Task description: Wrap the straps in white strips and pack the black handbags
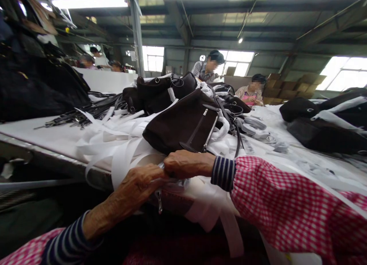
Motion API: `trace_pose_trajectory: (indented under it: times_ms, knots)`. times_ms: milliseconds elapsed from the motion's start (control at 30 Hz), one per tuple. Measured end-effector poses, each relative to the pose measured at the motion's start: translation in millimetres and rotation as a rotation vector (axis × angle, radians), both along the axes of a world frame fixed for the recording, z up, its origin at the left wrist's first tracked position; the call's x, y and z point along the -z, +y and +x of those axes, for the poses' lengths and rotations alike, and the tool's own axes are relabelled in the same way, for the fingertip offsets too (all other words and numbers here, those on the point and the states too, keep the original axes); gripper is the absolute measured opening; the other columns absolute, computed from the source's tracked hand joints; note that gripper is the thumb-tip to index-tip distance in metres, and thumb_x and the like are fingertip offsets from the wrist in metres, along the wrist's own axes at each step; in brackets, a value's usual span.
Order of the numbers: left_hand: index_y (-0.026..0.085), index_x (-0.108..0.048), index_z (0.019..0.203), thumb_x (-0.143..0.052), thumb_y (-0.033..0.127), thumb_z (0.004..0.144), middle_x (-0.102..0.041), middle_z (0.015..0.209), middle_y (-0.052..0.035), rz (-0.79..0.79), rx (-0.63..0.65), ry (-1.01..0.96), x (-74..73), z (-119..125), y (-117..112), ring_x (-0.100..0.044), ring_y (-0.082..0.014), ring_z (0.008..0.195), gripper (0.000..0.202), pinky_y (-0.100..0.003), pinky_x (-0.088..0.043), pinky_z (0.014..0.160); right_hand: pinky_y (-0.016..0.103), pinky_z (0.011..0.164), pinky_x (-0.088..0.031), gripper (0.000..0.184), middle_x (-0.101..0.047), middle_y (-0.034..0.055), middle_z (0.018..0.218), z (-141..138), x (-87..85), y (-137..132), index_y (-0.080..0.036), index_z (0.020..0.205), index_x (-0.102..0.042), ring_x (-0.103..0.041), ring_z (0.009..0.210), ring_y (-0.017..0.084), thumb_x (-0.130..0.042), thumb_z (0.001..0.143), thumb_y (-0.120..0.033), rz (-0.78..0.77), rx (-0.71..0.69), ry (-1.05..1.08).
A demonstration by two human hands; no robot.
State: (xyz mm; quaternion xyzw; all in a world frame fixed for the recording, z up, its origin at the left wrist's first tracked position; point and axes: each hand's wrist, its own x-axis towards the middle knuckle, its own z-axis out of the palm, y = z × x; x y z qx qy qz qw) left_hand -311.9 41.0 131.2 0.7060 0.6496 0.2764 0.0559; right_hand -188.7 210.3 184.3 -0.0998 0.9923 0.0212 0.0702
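Observation:
My left hand (140, 182) and my right hand (185, 163) meet at the table's near edge, both with curled fingers. Between them they pinch a crumpled piece of clear plastic wrap (180, 184). A small metal clip (159, 204) hangs just below my left fingers; what it is fastened to is hidden by the hands. Right behind my hands lies a dark brown bag (174, 121) on its side, with a zipped pocket facing me. White strips of wrapping (123, 161) lie beside and under the bag and hang over the edge.
More dark bags (155, 91) are heaped behind, with a bundle of dark straps (91, 108) at left. Other bags (323, 119) lie at right on the white table (37, 135). Black bags (34, 81) tower at far left. Several co-workers (208, 68) sit or stand beyond.

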Motion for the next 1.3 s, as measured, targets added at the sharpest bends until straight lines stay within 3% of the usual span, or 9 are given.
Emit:
trace_pose_trajectory:
  times_ms: [167, 467, 667, 1000, 1300]
  knots:
    - [0.026, -0.075, 0.103, -0.043, 0.037, 0.104, -0.076, 0.104, -0.0029, -0.024, 0.007, -0.028, -2.6, -1.3, 0.6, -0.07, -0.0218, 0.1, 0.034, -0.031, -0.052, 0.09, 0.03, 0.061, -0.033, 0.02, -0.074, 0.0095, 0.094, 9.7, 7.9, 7.2, -0.014, 0.095, -0.074, -0.064, 0.077, 0.017, -0.054, 0.096, -0.013, -0.026, -0.059, 0.087]
    - [0.028, -0.074, 0.108, -0.055, 0.034, 0.098, -0.075, 0.112, -0.0003, -0.133, 0.027, -0.068, -11.5, -10.2, 0.5, -0.068, -0.0219, 0.108, 0.022, -0.03, -0.05, 0.095, 0.027, 0.061, -0.032, 0.017, -0.073, 0.007, 0.086, 7.0, 15.8, 18.8, -0.015, 0.089, -0.075, -0.055, 0.069, 0.014, -0.058, 0.092, -0.014, -0.153, -0.016, 0.066]
    - [0.027, -0.072, 0.106, -0.054, 0.034, 0.101, -0.075, 0.107, 0.0006, -0.073, 0.024, -0.064, -1.5, -9.2, 0.6, -0.069, -0.0192, 0.103, 0.02, -0.026, -0.048, 0.091, 0.029, 0.059, -0.029, 0.021, -0.073, 0.009, 0.101, 10.9, 8.7, 9.0, -0.015, 0.102, -0.075, -0.061, 0.078, 0.016, -0.055, 0.096, -0.012, -0.061, -0.07, 0.107]
    - [0.027, -0.07, 0.1, -0.056, 0.03, 0.101, -0.068, 0.105, 0.0043, -0.074, 0.008, -0.172, -1.5, -1.1, -1.6, -0.065, -0.0134, 0.098, 0.014, -0.023, -0.043, 0.085, 0.029, 0.056, -0.027, 0.019, -0.068, 0.0064, 0.097, 14.8, 13.3, 12.1, -0.013, 0.092, -0.074, -0.052, 0.07, 0.013, -0.056, 0.098, -0.01, -0.015, -0.202, 0.14]
    - [0.026, -0.073, 0.101, -0.059, 0.031, 0.1, -0.069, 0.099, 0.0023, -0.081, -0.008, -0.203, 1.3, -4.0, -1.4, -0.065, -0.016, 0.095, 0.015, -0.026, -0.045, 0.083, 0.03, 0.059, -0.029, 0.023, -0.064, 0.0079, 0.103, 23.9, 20.2, 18.1, -0.014, 0.115, -0.067, -0.048, 0.069, 0.014, -0.046, 0.105, -0.014, -0.003, -0.243, 0.181]
